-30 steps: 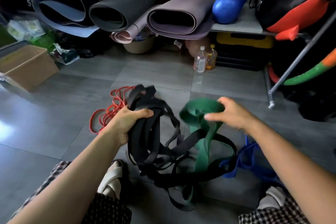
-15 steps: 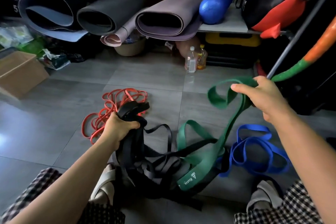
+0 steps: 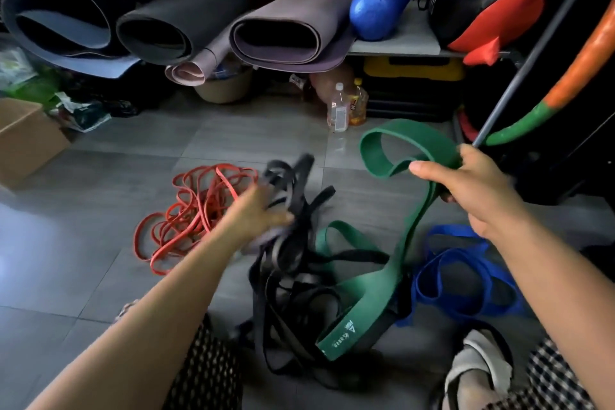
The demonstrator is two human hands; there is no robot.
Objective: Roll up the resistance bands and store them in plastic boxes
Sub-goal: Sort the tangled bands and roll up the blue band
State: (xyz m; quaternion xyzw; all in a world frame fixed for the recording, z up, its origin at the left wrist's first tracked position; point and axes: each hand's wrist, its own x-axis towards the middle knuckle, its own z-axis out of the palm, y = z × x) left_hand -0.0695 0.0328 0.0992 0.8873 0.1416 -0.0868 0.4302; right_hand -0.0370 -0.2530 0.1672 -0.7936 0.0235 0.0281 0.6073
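A tangle of black resistance bands [image 3: 299, 280] lies on the grey floor between my knees. My left hand [image 3: 258, 215] is motion-blurred over its top, fingers stretched out, with loose black loops blurred just beyond the fingertips. My right hand [image 3: 466, 186] grips a wide green band [image 3: 376, 296] and holds its upper loop up to the right. The band's lower end runs down into the black tangle. Thin red bands [image 3: 189, 216] are heaped on the floor to the left. Blue bands [image 3: 466, 280] lie to the right, under my right forearm.
Rolled mats [image 3: 286, 27] and a blue roller [image 3: 379, 3] line the back. Two bottles [image 3: 346, 108] stand on the floor below them. A cardboard box [image 3: 26, 140] sits at the left. A metal rack leg [image 3: 519, 76] and dark gear crowd the right. My sandalled foot [image 3: 476, 369] is at the bottom right.
My left hand has let go of the black bundle it gripped, and the loops spring away. My right hand still holds the green band up at the right.
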